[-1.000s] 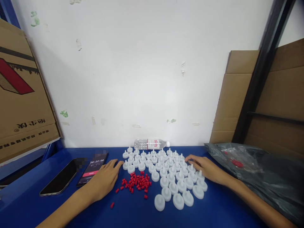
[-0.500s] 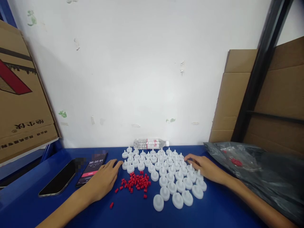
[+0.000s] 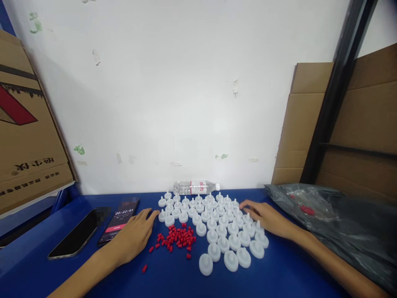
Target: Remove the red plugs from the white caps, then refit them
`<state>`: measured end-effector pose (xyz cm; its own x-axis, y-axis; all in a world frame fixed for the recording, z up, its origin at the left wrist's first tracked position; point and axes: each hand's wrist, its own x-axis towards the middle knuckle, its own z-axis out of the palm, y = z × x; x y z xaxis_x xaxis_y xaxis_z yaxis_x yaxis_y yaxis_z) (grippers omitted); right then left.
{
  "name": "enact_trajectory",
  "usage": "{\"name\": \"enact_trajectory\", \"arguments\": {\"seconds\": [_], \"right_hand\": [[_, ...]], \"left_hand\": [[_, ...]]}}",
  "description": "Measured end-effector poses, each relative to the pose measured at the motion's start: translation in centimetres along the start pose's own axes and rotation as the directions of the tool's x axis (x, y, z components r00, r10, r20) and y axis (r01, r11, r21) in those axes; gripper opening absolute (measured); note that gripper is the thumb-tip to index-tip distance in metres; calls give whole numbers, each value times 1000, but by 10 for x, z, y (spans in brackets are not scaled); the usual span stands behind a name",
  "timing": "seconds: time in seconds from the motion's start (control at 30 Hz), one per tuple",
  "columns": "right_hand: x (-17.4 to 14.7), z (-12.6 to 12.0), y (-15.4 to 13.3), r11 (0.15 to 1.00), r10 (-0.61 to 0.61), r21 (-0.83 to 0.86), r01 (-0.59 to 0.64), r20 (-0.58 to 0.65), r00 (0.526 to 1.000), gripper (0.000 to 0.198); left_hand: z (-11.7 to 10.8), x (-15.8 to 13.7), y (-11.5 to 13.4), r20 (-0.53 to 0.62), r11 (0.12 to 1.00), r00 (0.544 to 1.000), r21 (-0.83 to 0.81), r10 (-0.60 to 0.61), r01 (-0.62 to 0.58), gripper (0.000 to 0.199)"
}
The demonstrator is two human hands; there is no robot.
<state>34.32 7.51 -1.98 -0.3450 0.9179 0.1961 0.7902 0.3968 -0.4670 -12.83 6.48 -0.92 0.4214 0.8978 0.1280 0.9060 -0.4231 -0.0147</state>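
My left hand (image 3: 136, 234) lies palm down on the blue tabletop, fingers stretched out, between a phone and the parts. Its fingertips are beside the leftmost white nozzle caps (image 3: 169, 219). On the right, my right hand (image 3: 268, 217) rests at the edge of the same group with fingers apart and slightly bent, nothing seen in it. Several white round caps with thin upright spouts (image 3: 221, 230) stand close together between the hands. A loose heap of small red caps (image 3: 178, 236) lies in front of them, and a stray red cap (image 3: 144, 268) sits nearer me.
A clear plastic bottle (image 3: 195, 187) lies along the white wall. To the left are a phone with a timer (image 3: 119, 219) and a dark phone (image 3: 76, 234). A grey plastic bag (image 3: 350, 231) with a clear bag of red pieces (image 3: 310, 207) lies right. Cardboard (image 3: 302, 128) stands behind.
The view has shifted very slightly. Both hands and the parts stay where they were on the table.
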Motion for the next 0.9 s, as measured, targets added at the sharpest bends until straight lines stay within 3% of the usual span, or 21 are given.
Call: {"name": "enact_trajectory", "arguments": {"seconds": [0.9], "right_hand": [[-2, -3, -7, 1000, 11, -5, -11, 3, 1000, 33]], "left_hand": [[1, 1, -1, -15, 1000, 1000, -19, 17, -17, 47]]}}
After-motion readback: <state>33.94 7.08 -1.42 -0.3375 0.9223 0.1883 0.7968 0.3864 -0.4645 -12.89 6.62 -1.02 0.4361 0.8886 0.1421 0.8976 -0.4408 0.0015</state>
